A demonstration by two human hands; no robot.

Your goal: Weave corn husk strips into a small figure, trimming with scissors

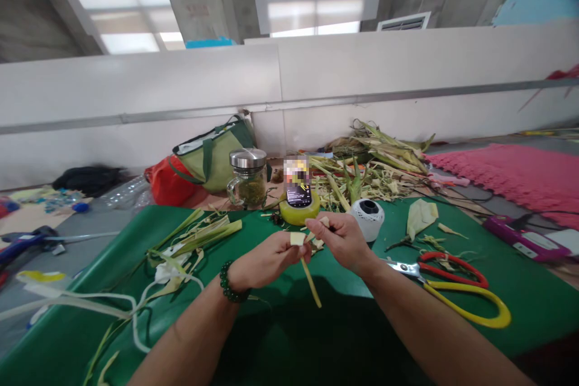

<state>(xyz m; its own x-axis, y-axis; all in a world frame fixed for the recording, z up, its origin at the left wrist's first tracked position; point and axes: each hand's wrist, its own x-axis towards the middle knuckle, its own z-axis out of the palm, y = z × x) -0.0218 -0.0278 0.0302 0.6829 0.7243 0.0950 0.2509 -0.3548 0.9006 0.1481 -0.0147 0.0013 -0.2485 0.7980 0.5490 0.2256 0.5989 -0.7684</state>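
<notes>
Right now, your two hands meet over the middle of the green mat [525, 307], working at a pale husk strip [297, 239]. Your left hand [271, 259] is closed around it, the broad flat part showing at the fingers, and a narrow tail [311, 283] slants down below them over the mat. Your right hand [346, 241] is just beside it, thumb and forefinger pinching husk too; the fingertips crowd together, so it is hard to tell whether you hold one length or two overlapping pieces. You wear a green bead bracelet [228, 283] on your left wrist.

Just beyond your hands a lit phone [297, 184] stands propped in a yellow ring [298, 212]. A lidded glass jar [248, 184] stands to its left, with greenish stuff inside. To the right of the ring, close behind your right hand, you have a white spool [368, 220] with a dark core. Scissors [407, 269] with one red and one yellow handle lie by your right forearm, and a broad loose husk [420, 220] lies beyond them. On your left, husk scraps [203, 238] are strewn on the mat, and a white cord [136, 325] loops near your forearm. Farther back, a large husk heap [389, 151] is piled toward the wall [316, 66], well apart from a green bag [221, 157] on the left. A pink cloth [497, 175] spreads at the far right, behind a purple power strip [527, 238].
</notes>
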